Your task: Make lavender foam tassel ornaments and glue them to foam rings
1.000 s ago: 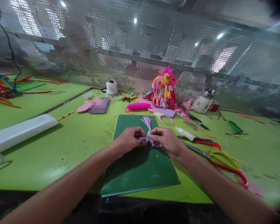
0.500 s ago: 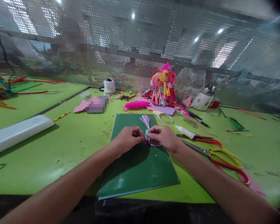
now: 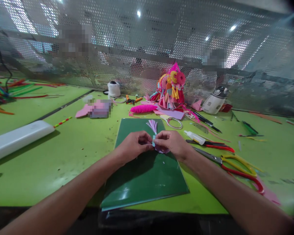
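Note:
A small paper piece (image 3: 153, 140) with a light blue band is pinched between my two hands, above a dark green board (image 3: 147, 179). Fringed lilac strips (image 3: 152, 126) fan out from its top, and a scalloped purple part (image 3: 162, 149) shows below, partly under my right fingers. My left hand (image 3: 134, 146) grips the band's left edge between thumb and fingertips. From the other side, my right hand (image 3: 172, 142) pinches the band with thumb and index finger.
Yellow-and-red-handled scissors (image 3: 237, 166), a white glue bottle (image 3: 194, 137) and black-and-red scissors (image 3: 215, 145) lie right. Behind are pink yarn (image 3: 143, 108), a fringed colourful figure (image 3: 171, 86) and a penguin-like container (image 3: 215, 100). A long white object (image 3: 21, 138) lies left.
The view has shifted slightly. Both hands keep nearly the same pinch on the paper piece, with only a very small shift of the fingers.

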Motion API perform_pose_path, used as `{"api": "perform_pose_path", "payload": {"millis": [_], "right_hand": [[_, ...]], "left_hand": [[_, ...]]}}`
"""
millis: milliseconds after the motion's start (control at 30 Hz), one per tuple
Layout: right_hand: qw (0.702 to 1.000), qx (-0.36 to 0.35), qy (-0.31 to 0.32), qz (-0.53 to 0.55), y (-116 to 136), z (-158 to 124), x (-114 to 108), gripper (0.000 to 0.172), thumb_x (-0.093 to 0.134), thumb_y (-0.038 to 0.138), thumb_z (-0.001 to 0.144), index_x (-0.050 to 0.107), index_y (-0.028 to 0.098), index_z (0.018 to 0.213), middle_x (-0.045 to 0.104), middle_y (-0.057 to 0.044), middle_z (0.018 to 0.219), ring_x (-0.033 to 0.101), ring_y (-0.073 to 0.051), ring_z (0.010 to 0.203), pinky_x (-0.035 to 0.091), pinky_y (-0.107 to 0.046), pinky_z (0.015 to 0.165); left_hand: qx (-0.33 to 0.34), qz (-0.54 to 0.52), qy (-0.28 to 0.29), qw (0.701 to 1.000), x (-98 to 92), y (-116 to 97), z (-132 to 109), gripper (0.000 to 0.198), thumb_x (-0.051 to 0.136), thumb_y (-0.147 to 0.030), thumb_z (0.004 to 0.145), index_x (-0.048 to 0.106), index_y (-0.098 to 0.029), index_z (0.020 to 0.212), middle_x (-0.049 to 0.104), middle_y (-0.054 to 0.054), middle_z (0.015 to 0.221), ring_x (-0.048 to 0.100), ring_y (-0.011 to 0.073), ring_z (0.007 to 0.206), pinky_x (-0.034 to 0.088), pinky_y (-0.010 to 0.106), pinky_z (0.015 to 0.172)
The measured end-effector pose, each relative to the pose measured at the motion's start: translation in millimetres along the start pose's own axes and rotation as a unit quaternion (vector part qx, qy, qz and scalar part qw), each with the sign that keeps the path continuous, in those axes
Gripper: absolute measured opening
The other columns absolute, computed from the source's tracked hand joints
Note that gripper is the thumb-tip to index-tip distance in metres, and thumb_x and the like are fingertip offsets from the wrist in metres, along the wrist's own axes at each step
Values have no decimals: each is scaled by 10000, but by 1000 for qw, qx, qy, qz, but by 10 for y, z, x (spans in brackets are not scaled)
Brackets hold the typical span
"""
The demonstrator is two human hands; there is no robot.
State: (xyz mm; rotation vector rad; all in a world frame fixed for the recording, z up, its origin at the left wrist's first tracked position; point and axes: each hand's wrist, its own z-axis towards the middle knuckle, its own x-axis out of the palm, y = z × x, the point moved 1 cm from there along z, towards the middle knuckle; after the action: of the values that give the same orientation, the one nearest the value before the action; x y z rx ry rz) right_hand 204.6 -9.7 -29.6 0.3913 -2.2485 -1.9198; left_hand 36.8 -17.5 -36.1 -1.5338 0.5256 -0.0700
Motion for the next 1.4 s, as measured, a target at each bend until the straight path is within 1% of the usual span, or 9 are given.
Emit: {"api": "perform_pose_path", "payload": {"millis": [333,467,667,767,867,1000,1133,1233,1400], "right_hand": [[1000,-6,2,-9,-22,5,-11,332,776,390,570,585,145,686,573,22,470,435,-63,379,308,-196,386],[1000,-13,9,-17,-19,5,-9,289,753,373,601,585,150,676,577,23,479,429,-62,387,298,-203,391],[999,-16,2,-29,-18,5,1,198,719,302,621,593,154,660,549,34,458,437,-69,400,298,-206,405],[1000,-14,-1,-23,-11,-5,10,190,715,296,624,593,154,656,551,31,467,438,-68,409,298,-207,410],[1000,-12,-5,-20,-9,-12,15,187,715,293,621,591,156,649,551,31,467,442,-70,412,305,-210,415],[1000,-17,-3,-17,-14,-8,18,188,710,290,619,586,153,650,554,30,465,441,-69,406,293,-208,411],[1000,-17,-3,-13,-10,-8,24,191,711,290,618,584,151,651,563,24,471,443,-69,404,288,-207,406],[1000,-14,-9,-11,1,-17,28,178,709,274,615,585,150,646,555,26,467,452,-72,409,303,-208,411],[1000,-11,-11,-14,3,-17,30,168,704,260,618,586,147,657,558,30,466,447,-66,401,316,-200,405]], "left_hand": [[38,18,-2,999,-11,0,15,200,671,-198,668,515,-181,792,642,-6,732,612,138,717,449,243,666],[25,11,11,1000,0,-11,11,191,665,-214,686,512,-182,795,611,-26,668,576,118,610,438,238,599],[10,9,16,1000,-1,-96,-37,135,627,-204,696,570,-171,813,677,21,772,623,152,765,454,263,711],[-4,11,5,1000,2,-122,-59,109,582,-184,710,568,-173,818,676,14,735,618,144,726,447,254,683],[0,11,1,1000,6,-127,-65,115,579,-172,706,566,-170,820,669,7,721,605,134,697,440,248,666],[5,9,-2,1000,10,-124,-55,102,592,-187,714,568,-164,811,662,13,726,601,134,705,441,246,669],[7,30,-14,999,15,-92,-30,89,586,-242,751,573,-160,781,651,14,701,573,126,657,429,239,623],[12,40,-23,999,19,-41,-7,82,611,-221,727,575,-160,767,647,6,690,573,126,647,427,236,609],[25,30,-18,999,20,0,13,83,626,-200,715,581,-165,775,661,-2,710,602,128,678,448,239,650]]}}
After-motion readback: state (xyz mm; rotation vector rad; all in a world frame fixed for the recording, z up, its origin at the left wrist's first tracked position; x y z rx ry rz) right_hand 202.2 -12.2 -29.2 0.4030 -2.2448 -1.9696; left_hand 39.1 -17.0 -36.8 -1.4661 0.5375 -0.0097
